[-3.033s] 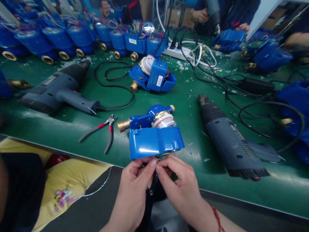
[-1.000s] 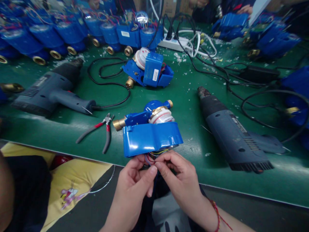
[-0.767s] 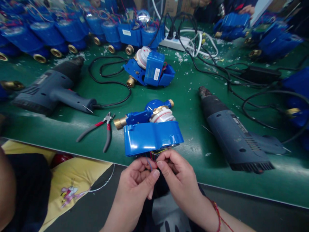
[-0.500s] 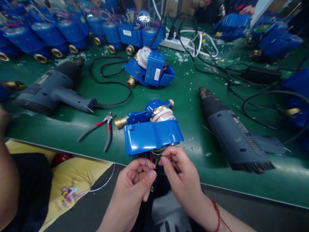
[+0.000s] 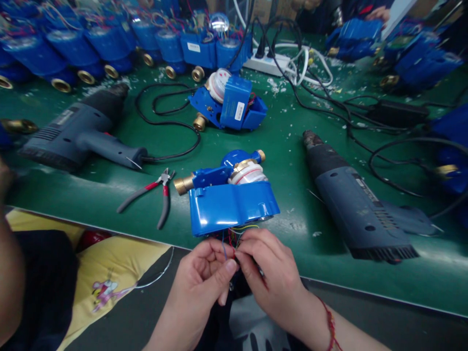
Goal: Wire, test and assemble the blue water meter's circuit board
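A green bench (image 5: 285, 161) above a dark grey floor (image 5: 127, 312)
We see its pale near edge slant down toward the right, brown cardboard boxes (image 5: 262, 10) at the far side, and light reflected on the bench's glossy surface at the near right.

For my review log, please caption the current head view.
Left hand and right hand meet at thin wires from a blue-cased unit; pliers and two heat guns lie on the green bench.

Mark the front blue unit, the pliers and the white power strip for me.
Front blue unit (image 5: 234, 207): head view, on its glossy blue housing.
Pliers (image 5: 165, 190): head view, on the red section of one handle.
White power strip (image 5: 266, 66): head view, on its near long side.
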`<state>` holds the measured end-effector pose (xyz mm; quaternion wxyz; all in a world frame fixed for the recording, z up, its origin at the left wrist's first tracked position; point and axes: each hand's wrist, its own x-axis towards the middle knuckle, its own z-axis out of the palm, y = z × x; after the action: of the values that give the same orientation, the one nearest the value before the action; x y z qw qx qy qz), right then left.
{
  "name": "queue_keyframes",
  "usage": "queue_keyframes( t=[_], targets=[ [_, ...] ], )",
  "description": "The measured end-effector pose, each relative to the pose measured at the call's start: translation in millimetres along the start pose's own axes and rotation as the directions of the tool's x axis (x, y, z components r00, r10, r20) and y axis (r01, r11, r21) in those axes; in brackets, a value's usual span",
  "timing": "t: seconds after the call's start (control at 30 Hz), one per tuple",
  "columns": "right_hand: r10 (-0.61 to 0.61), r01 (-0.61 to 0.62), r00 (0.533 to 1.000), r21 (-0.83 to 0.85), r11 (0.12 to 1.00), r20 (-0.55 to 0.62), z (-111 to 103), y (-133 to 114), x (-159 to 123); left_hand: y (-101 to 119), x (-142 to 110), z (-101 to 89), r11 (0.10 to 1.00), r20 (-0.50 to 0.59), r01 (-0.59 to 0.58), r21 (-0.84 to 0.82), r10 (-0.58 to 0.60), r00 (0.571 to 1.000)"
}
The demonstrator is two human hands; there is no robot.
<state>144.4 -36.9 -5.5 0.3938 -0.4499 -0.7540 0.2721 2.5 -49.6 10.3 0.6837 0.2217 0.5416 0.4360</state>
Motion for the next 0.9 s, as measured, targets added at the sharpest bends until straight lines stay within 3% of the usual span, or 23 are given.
queue_keyframes(
  t=[0.3, 0.63, 0.73, 0.9],
  targets=[
    [-0.088, 0.077, 0.995, -0.176, 0.981, -0.054, 2, 4, 0, 4, -1, 0.3, 1.000, 0.008, 0.020, 0.000, -0.020, 1.000],
    [-0.117, 0.071, 0.979, -0.259, 0.963, -0.167, 3, 4, 1, 4, -1, -0.4, 0.998, 0.008, 0.067, 0.003, -0.067, 0.998],
    [-0.114, 0.073, 0.976, -0.212, 0.974, -0.187, -3, 2, 3, 6, -3, 1.8, 0.996, 0.012, 0.085, -0.019, -0.085, 0.996],
    [-0.004, -0.005, 0.984, -0.051, 0.999, -0.179, -25, 2, -7, 4, -3, 3.0, 0.997, 0.002, 0.077, -0.025, -0.077, 0.997]
  ],
)
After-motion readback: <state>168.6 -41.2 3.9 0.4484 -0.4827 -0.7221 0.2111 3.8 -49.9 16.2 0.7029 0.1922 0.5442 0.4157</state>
